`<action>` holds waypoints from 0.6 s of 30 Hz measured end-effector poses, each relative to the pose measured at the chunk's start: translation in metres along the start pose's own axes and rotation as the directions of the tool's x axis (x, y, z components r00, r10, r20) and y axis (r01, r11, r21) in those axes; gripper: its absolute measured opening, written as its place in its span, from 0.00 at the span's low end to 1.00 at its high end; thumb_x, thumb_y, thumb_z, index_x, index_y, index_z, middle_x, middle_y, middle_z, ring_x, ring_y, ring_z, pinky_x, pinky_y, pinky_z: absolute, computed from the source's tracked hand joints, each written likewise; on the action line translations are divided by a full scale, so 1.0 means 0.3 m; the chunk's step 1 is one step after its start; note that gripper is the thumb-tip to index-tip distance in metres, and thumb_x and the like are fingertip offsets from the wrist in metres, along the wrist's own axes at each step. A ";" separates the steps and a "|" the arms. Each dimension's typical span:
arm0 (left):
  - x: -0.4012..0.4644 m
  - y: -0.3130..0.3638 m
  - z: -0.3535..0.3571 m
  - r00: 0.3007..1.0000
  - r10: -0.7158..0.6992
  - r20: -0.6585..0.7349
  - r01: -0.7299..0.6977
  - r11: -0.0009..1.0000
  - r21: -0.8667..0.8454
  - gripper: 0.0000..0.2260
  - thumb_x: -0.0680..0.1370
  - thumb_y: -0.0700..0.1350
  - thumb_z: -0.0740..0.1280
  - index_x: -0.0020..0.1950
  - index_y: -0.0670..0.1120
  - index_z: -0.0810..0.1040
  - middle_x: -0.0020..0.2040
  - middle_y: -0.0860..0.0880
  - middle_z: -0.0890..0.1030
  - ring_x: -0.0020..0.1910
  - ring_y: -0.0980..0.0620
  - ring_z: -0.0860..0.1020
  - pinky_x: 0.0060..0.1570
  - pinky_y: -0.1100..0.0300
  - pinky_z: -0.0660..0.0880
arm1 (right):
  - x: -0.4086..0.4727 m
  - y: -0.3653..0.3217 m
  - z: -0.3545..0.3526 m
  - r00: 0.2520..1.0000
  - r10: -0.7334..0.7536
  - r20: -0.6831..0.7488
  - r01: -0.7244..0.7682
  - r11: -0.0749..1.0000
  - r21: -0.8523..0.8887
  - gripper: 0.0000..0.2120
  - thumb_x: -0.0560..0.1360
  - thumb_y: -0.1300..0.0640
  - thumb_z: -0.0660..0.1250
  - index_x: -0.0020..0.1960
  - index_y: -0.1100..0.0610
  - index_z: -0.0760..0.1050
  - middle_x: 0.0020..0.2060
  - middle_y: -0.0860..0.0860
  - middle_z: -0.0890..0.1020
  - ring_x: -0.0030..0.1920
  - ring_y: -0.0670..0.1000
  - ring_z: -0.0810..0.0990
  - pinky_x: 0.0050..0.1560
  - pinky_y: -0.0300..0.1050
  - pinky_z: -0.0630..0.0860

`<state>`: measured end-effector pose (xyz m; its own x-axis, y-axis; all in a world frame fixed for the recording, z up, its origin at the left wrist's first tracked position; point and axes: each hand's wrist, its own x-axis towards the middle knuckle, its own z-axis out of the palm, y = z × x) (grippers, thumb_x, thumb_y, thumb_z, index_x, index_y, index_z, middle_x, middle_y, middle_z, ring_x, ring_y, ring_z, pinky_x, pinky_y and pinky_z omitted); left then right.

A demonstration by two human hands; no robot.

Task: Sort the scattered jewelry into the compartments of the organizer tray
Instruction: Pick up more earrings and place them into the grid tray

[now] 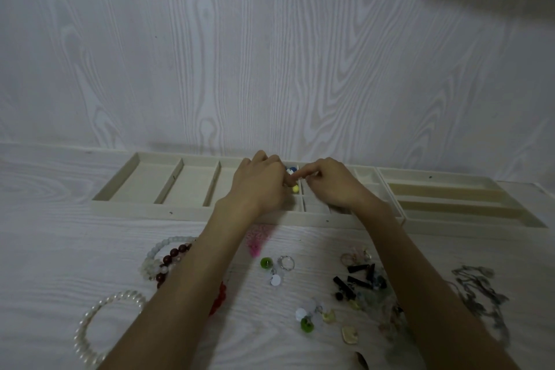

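Jewelry beads (292,172), blue and white, sit at the fingertips as left hand (262,182) and right hand (326,185) pinch together over a small middle compartment of the organizer tray (192,210); a low, gentle release would probably stop pieces bouncing onto the counter (45,249).

Both hands, left hand (260,182) and right hand (329,185), crowd the small middle compartments of the organizer tray (168,208), blocking entry there; the three long compartments at 9 o'clock lie bare and reachable from above; the slotted tray (468,204) at 3 o'clock likewise; near table cluttered: pearl bracelet (102,327) at 7 o'clock, silver chain (483,297) at 4 o'clock, black beads (357,279) between the forearms.
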<state>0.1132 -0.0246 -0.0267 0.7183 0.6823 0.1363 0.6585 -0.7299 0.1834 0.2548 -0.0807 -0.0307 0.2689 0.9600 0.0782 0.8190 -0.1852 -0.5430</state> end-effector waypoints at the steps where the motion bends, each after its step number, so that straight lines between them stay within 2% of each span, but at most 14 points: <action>1: 0.002 0.003 0.004 1.000 0.000 -0.020 0.000 1.000 0.014 0.14 0.79 0.46 0.60 0.62 0.52 0.78 0.60 0.50 0.74 0.59 0.47 0.67 0.51 0.58 0.60 | -0.002 0.003 0.001 1.000 0.005 -0.006 -0.005 0.999 0.035 0.16 0.77 0.63 0.59 0.55 0.51 0.82 0.47 0.49 0.83 0.40 0.46 0.78 0.40 0.38 0.73; 3: 0.007 0.006 0.011 0.999 -0.014 -0.050 0.014 1.000 -0.001 0.13 0.79 0.49 0.60 0.60 0.51 0.80 0.57 0.49 0.75 0.58 0.48 0.68 0.49 0.58 0.60 | -0.007 0.007 0.000 1.000 0.006 -0.020 -0.004 0.996 0.093 0.10 0.76 0.58 0.65 0.53 0.52 0.83 0.41 0.46 0.80 0.35 0.40 0.73 0.36 0.33 0.67; 7: 0.018 -0.008 0.016 0.998 -0.061 -0.015 0.059 0.989 -0.135 0.12 0.78 0.50 0.62 0.58 0.53 0.81 0.54 0.48 0.78 0.58 0.47 0.69 0.49 0.58 0.62 | -0.005 0.010 0.004 0.997 -0.009 -0.077 0.019 0.991 0.131 0.07 0.71 0.55 0.72 0.49 0.50 0.84 0.48 0.48 0.83 0.42 0.43 0.77 0.44 0.39 0.72; 9: 0.024 -0.017 0.018 0.997 -0.077 0.025 0.080 0.973 -0.218 0.11 0.78 0.48 0.62 0.56 0.55 0.82 0.51 0.48 0.80 0.57 0.45 0.71 0.48 0.56 0.64 | -0.002 0.009 0.004 0.997 0.017 -0.080 -0.011 0.997 0.077 0.07 0.70 0.55 0.74 0.47 0.49 0.84 0.47 0.49 0.83 0.44 0.45 0.78 0.41 0.39 0.72; 11: 0.028 -0.027 0.021 0.994 -0.101 0.041 0.108 0.944 -0.312 0.13 0.76 0.44 0.63 0.53 0.56 0.83 0.48 0.47 0.82 0.54 0.43 0.74 0.46 0.56 0.68 | -0.003 0.004 0.005 0.995 0.037 -0.092 -0.038 0.999 -0.006 0.06 0.69 0.52 0.74 0.46 0.48 0.84 0.43 0.48 0.84 0.40 0.45 0.78 0.34 0.38 0.70; 14: 0.026 -0.044 0.016 0.981 -0.191 0.020 0.180 0.882 -0.435 0.17 0.73 0.37 0.60 0.51 0.53 0.84 0.53 0.44 0.82 0.53 0.39 0.76 0.48 0.53 0.74 | -0.006 0.000 0.008 0.995 0.030 -0.094 -0.034 0.998 -0.050 0.07 0.69 0.48 0.74 0.46 0.48 0.84 0.43 0.47 0.84 0.40 0.45 0.79 0.34 0.38 0.72; 16: 0.026 -0.060 0.010 0.973 -0.219 -0.066 0.177 0.904 -0.390 0.17 0.74 0.36 0.60 0.53 0.52 0.83 0.58 0.45 0.81 0.59 0.43 0.74 0.54 0.53 0.72 | -0.008 -0.003 0.007 0.997 0.027 -0.075 -0.032 0.997 -0.064 0.07 0.69 0.48 0.74 0.46 0.48 0.84 0.44 0.46 0.85 0.41 0.46 0.80 0.34 0.38 0.71; 18: 0.023 -0.065 0.008 0.974 -0.189 -0.121 0.148 0.947 -0.286 0.16 0.75 0.38 0.60 0.56 0.51 0.82 0.60 0.49 0.79 0.62 0.46 0.69 0.56 0.54 0.67 | -0.010 -0.007 0.002 0.997 0.023 -0.069 -0.029 0.996 -0.085 0.07 0.69 0.49 0.73 0.47 0.48 0.84 0.46 0.47 0.85 0.43 0.46 0.80 0.36 0.39 0.71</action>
<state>0.1058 -0.0057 -0.0316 0.5482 0.8080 0.2158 0.6655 -0.5777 0.4727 0.2522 -0.0830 -0.0303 0.3219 0.9387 0.1235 0.8511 -0.2297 -0.4721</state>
